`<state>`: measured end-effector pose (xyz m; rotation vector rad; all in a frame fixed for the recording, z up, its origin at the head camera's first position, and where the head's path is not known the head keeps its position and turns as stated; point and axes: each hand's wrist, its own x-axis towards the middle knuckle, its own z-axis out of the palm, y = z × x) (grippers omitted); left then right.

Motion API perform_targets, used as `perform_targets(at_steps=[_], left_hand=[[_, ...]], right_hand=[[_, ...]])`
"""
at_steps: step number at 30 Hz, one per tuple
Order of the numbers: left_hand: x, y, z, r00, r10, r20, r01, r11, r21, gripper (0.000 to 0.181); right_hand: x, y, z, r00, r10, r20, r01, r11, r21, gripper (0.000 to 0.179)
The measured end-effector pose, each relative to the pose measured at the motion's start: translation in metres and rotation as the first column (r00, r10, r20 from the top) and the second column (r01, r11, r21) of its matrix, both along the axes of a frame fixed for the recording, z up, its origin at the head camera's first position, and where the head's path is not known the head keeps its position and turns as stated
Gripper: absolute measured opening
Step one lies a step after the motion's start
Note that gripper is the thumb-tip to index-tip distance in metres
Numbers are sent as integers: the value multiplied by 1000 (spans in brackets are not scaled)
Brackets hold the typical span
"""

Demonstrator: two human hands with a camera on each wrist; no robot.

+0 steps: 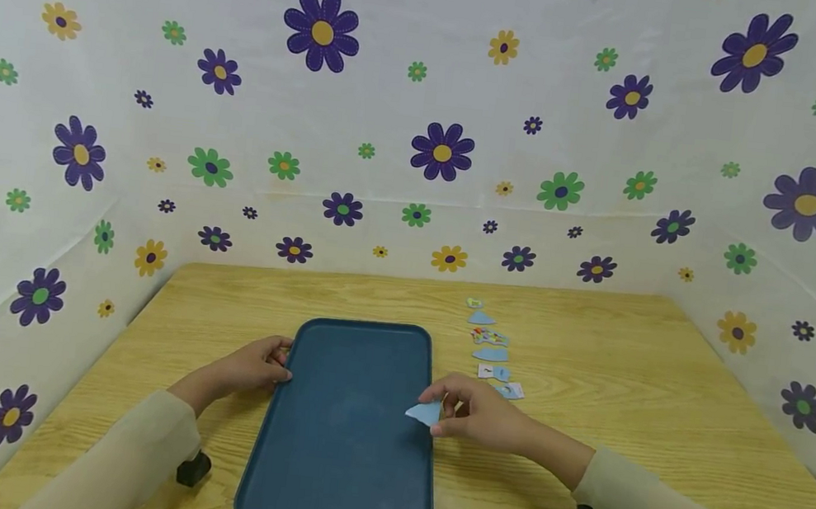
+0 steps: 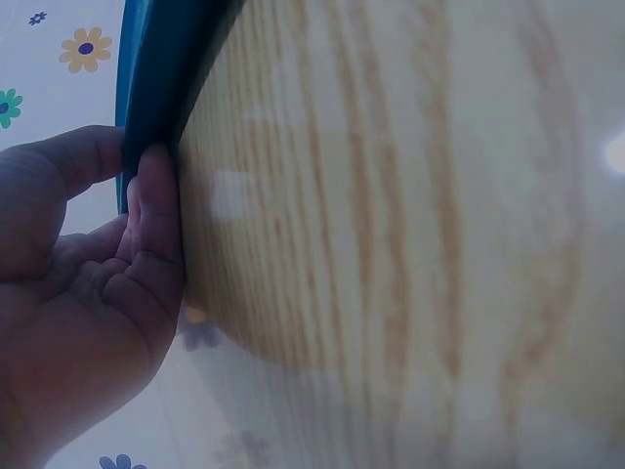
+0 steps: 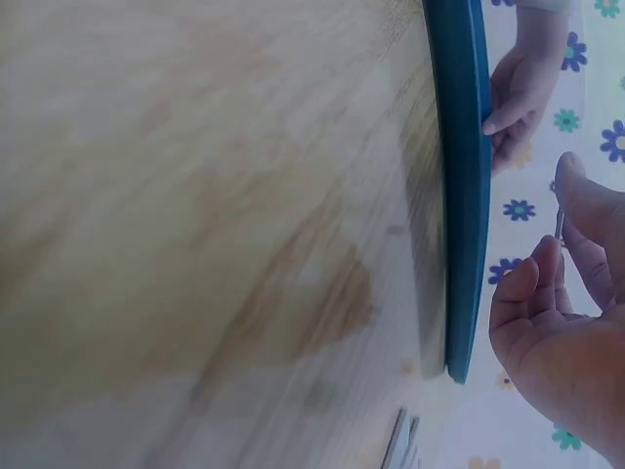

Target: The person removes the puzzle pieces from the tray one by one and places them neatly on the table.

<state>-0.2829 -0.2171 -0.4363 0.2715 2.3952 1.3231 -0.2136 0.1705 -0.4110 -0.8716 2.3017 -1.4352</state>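
My right hand (image 1: 482, 416) pinches a small light-blue puzzle-like piece (image 1: 424, 412) between thumb and fingers, over the right rim of a dark blue rectangular tray (image 1: 342, 455). The right wrist view shows that piece edge-on as a thin sliver (image 3: 560, 225). At the tray's left side, my left hand (image 1: 252, 367) grips the rim. In the left wrist view its thumb (image 2: 93, 161) lies against the tray edge, with the other fingers curled in below. The tray's surface shows nothing lying on it.
Beyond the right hand, a column of several flat pieces lies on the wooden table (image 1: 590, 365), among them a light-blue piece (image 1: 490, 354) and a multicoloured piece (image 1: 490, 337). A white flower-print sheet (image 1: 386, 111) encloses the back and sides.
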Motion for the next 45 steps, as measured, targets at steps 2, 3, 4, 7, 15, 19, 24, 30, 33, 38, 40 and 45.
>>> perform_targets(at_steps=[2,3,4,7,15,19,24,30,33,38,40,45], left_hand=[[0,0,0,1000,-2,-3,2,1000,-5,60],[0,0,1,1000,0,-4,0,1000,-5,60],[1,1,1,1000,1,-4,-1,1000,-6,61],[1,1,2,1000,-4,-7,4,1000,-5,61],[2,2,2,1000,0,1,0,1000,-1,60],[1,2,2,1000,5,-3,-5,1000,-7,60],[0,2,1,1000,4,1,-4,1000,-8,61],[-1,2,-1,1000,9,0,-9,1000,-12,60],[-1,1,-1,1000,6,-4,-6,1000,-19,60],[-1,1,0,1000,3,-9,-4,1000,-20,59],[-1,1,0,1000,6,-12,-6,1000,-19,58],[0,2,0,1000,9,-12,-9,1000,-22,58]], right_hand=[[2,6,0,999,-13,-33,13,1000,-3,32],[4,9,0,999,-24,-44,23,1000,-5,31],[5,12,0,998,-37,-55,37,999,-7,31],[10,21,-1,993,-97,-68,97,995,2,30],[25,44,1,962,-261,-84,266,962,60,30],[29,52,1,953,-296,-67,300,952,60,32],[35,62,-3,934,-351,-68,356,929,96,32],[41,71,-5,904,-423,-65,428,895,128,34],[44,74,-8,893,-449,-37,449,881,149,35],[46,77,-12,898,-440,-11,436,887,156,36],[46,77,-14,905,-426,-11,423,894,145,36],[45,78,-18,911,-412,-18,410,901,143,33]])
